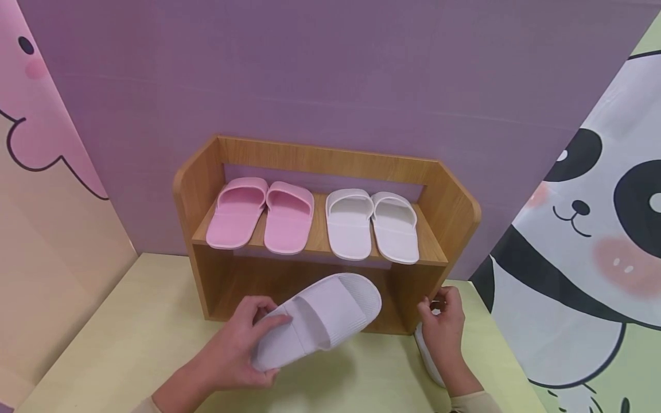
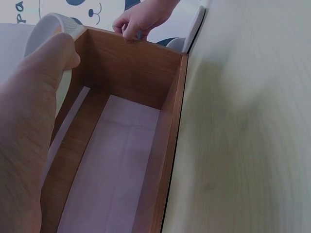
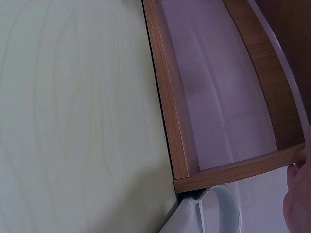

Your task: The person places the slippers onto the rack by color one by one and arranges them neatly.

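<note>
My left hand (image 1: 240,344) holds a white slipper (image 1: 338,307) by its heel end, thumb on top, in front of the wooden shoe rack (image 1: 330,153). The slipper's toe is raised toward the rack's lower compartment. At the rack's right side, my right hand (image 1: 445,327) has its fingers curled at the front edge of the side panel (image 2: 131,68), gripping it. Another white slipper (image 1: 427,357) is outside that panel, partly hidden behind the right hand and wrist. Its strap (image 3: 228,208) shows in the right wrist view.
On the upper shelf sit a pair of pink slippers (image 1: 288,221) at left and a pair of white slippers (image 1: 350,223) at right, toes inward. The rack stands on a pale wooden table (image 1: 139,327) against a purple wall (image 1: 330,69). A panda picture (image 1: 594,258) covers the right wall.
</note>
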{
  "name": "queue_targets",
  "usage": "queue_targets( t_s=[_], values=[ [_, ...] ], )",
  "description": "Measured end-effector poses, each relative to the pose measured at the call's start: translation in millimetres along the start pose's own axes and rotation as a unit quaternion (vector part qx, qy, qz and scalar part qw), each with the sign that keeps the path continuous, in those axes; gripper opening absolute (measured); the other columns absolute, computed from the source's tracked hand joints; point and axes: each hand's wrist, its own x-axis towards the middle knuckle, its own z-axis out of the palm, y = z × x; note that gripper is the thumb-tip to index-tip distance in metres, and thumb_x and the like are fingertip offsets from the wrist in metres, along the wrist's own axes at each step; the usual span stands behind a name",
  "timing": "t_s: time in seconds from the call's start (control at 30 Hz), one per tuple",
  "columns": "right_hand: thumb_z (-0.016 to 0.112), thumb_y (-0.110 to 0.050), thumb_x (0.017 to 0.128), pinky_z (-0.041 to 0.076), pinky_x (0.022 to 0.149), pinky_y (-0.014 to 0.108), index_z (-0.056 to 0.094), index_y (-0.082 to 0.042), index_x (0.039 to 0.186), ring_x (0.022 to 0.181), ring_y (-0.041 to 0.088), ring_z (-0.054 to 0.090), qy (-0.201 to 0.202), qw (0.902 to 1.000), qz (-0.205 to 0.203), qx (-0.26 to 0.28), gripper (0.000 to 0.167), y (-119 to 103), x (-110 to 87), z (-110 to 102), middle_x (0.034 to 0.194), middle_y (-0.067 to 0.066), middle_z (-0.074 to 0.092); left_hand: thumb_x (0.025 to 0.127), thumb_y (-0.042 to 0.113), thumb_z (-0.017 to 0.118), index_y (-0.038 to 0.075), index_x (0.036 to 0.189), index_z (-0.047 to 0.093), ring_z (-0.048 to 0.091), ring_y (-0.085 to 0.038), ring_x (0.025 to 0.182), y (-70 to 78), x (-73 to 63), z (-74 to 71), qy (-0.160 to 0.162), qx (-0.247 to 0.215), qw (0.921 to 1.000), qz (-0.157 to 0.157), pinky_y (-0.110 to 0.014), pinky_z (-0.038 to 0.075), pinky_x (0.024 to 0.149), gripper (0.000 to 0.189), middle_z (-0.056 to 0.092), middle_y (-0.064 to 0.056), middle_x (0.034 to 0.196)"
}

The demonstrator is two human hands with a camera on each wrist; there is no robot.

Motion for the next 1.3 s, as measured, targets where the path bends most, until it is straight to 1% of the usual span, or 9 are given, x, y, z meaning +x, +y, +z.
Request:
queue_targets(
  t_s=[0.17, 0.37, 0.47, 0.6, 0.73, 0.93, 1.07, 1.2, 1.3],
  values=[
    [0.063, 0.009, 0.098, 0.052, 0.083, 0.016, 0.056, 0.002, 0.116, 0.098, 0.008, 0.06, -0.002, 1.0, 0.003, -0.003, 0.021, -2, -0.5, -1, 0.116, 0.009, 0.063, 0.057, 0.038, 0.101, 0.023, 0.144, 0.066, 0.049, -0.02, 0.119, -0.5, -0.4, 3.7, -0.024, 0.003, 0.9989, -0.041, -0.035, 0.059, 0.087, 0.095, 0.051, -0.009, 0.137],
    [0.063, 0.005, 0.098, 0.052, 0.081, 0.015, 0.056, 0.001, 0.115, 0.097, 0.01, 0.061, 0.0, 1.0, 0.004, -0.005, 0.019, -4, -1.0, -1, 0.116, 0.009, 0.064, 0.063, 0.039, 0.1, 0.024, 0.142, 0.067, 0.048, -0.016, 0.118, -0.4, 0.5, 11.4, -0.034, 0.007, 0.9909, -0.13, -0.034, 0.059, 0.085, 0.087, 0.049, -0.005, 0.135],
    [0.063, 0.006, 0.098, 0.051, 0.081, 0.013, 0.056, 0.001, 0.115, 0.097, 0.01, 0.06, -0.001, 1.0, 0.004, -0.003, 0.019, -4, -1.4, -1, 0.116, 0.009, 0.063, 0.065, 0.041, 0.1, 0.024, 0.142, 0.067, 0.048, -0.017, 0.118, -1.6, 1.7, 14.8, -0.029, 0.012, 0.986, -0.164, -0.036, 0.058, 0.085, 0.085, 0.049, -0.005, 0.134],
    [0.063, 0.007, 0.098, 0.05, 0.082, 0.012, 0.056, 0.002, 0.116, 0.098, 0.01, 0.059, -0.004, 1.0, 0.005, -0.001, 0.02, -4, -1.7, -1, 0.117, 0.009, 0.063, 0.066, 0.043, 0.099, 0.022, 0.142, 0.068, 0.049, -0.019, 0.117, -3.0, 2.7, 19.4, -0.027, 0.025, 0.9799, -0.196, -0.039, 0.057, 0.086, 0.084, 0.05, -0.006, 0.133],
    [0.063, 0.008, 0.099, 0.051, 0.082, 0.013, 0.055, 0.001, 0.117, 0.099, 0.01, 0.059, -0.005, 1.0, 0.008, -0.002, 0.021, -2, -1.5, 0, 0.117, 0.008, 0.062, 0.067, 0.044, 0.098, 0.022, 0.141, 0.069, 0.049, -0.021, 0.115, -6.0, 2.7, 26.6, -0.025, 0.038, 0.9715, -0.233, -0.04, 0.055, 0.087, 0.083, 0.05, -0.006, 0.13],
    [0.063, 0.007, 0.098, 0.052, 0.083, 0.015, 0.055, 0.0, 0.116, 0.1, 0.011, 0.059, -0.005, 1.0, 0.005, -0.006, 0.021, -1, -1.0, 0, 0.117, 0.009, 0.062, 0.067, 0.039, 0.098, 0.018, 0.139, 0.072, 0.053, -0.027, 0.114, -15.2, 1.2, 42.3, 0.003, 0.04, 0.9635, -0.265, -0.043, 0.056, 0.088, 0.079, 0.052, -0.009, 0.124],
    [0.064, 0.007, 0.098, 0.052, 0.083, 0.016, 0.055, 0.001, 0.116, 0.1, 0.011, 0.059, -0.006, 1.0, 0.001, -0.006, 0.021, -2, -1.3, 0, 0.117, 0.009, 0.062, 0.068, 0.038, 0.098, 0.015, 0.137, 0.072, 0.054, -0.03, 0.113, -19.0, 0.9, 50.5, 0.01, 0.031, 0.9536, -0.299, -0.045, 0.055, 0.087, 0.077, 0.052, -0.012, 0.121],
    [0.064, 0.006, 0.097, 0.052, 0.082, 0.017, 0.056, 0.002, 0.116, 0.097, 0.009, 0.059, 0.001, 1.0, -0.005, -0.001, 0.02, -2, -0.8, 0, 0.115, 0.009, 0.063, 0.071, 0.039, 0.095, 0.013, 0.136, 0.072, 0.054, -0.035, 0.108, -21.1, 4.1, 56.3, 0.007, 0.039, 0.9427, -0.331, -0.048, 0.054, 0.085, 0.074, 0.053, -0.016, 0.117],
    [0.064, 0.007, 0.098, 0.052, 0.082, 0.016, 0.056, 0.002, 0.116, 0.097, 0.008, 0.06, 0.003, 1.0, -0.007, 0.002, 0.02, -2, -0.7, 0, 0.114, 0.009, 0.063, 0.074, 0.04, 0.094, 0.01, 0.137, 0.071, 0.053, -0.038, 0.109, -23.0, 7.1, 59.8, 0.005, 0.044, 0.9352, -0.351, -0.051, 0.053, 0.086, 0.074, 0.053, -0.019, 0.118]
  ],
)
